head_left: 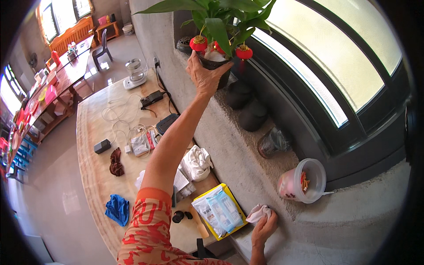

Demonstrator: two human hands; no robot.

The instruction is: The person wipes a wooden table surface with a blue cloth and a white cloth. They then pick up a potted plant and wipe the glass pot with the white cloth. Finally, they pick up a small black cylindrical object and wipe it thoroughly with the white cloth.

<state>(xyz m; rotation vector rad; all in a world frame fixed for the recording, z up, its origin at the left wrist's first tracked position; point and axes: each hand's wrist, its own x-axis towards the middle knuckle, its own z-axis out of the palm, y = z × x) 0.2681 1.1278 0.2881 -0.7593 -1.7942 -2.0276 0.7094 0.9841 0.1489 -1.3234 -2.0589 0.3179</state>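
Observation:
With my left arm stretched far forward, my left hand [205, 76] grips the rim of a dark flowerpot [212, 63] at the window ledge. Broad green leaves [216, 28] rise from the pot, and small red lantern ornaments [198, 43] hang at its front. The pot's lower part is mostly behind my hand. Lower down at the right, my right hand [265, 229] is closed on a pale crumpled cloth [257, 213] that rests against the grey concrete. A clear plastic tub [314, 176] with some orange bits inside stands on the ledge, above and right of that hand.
Dark rounded objects [252, 115] and a dark cup-like container [274, 142] line the ledge beside the window frame [300, 95]. A wooden table [95, 145] on the left carries cables, white cloth [197, 163], a blue cloth [117, 210], a yellow-edged stack of packets [221, 212] and a kettle-like appliance [134, 75].

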